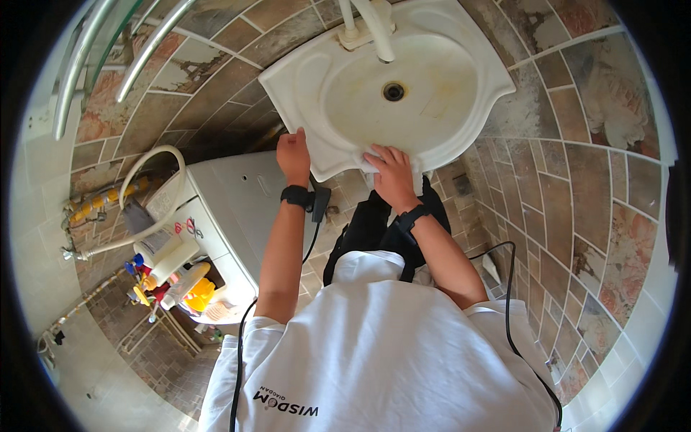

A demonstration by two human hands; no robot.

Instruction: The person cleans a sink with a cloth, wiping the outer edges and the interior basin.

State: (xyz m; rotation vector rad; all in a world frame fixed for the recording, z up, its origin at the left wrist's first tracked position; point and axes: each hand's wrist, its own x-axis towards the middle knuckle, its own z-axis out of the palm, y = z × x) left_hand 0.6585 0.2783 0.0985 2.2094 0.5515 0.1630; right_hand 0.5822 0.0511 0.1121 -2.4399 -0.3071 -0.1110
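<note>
A white ceramic washbasin (345,127) lies before me, with stains in its bowl and a dark drain hole (393,91). At the front rim, my right hand (393,174) presses a crumpled white cloth (368,163) against the ceramic, mostly hidden under the fingers. Beside the basin's left front edge is my left hand (294,159), its fingers curled in. Whether it touches the rim there is hard to tell. A white tap (378,32) reaches over the bowl from the back. Both wrists wear black straps.
To the left stands a grey-topped appliance (232,189), probably a washing machine. A pale hose (181,162) loops over its end, near several bottles (175,259). Metal rails (154,51) project at upper left. Tiled wall (545,216) closes the right side. Black cables (510,302) hang beside me.
</note>
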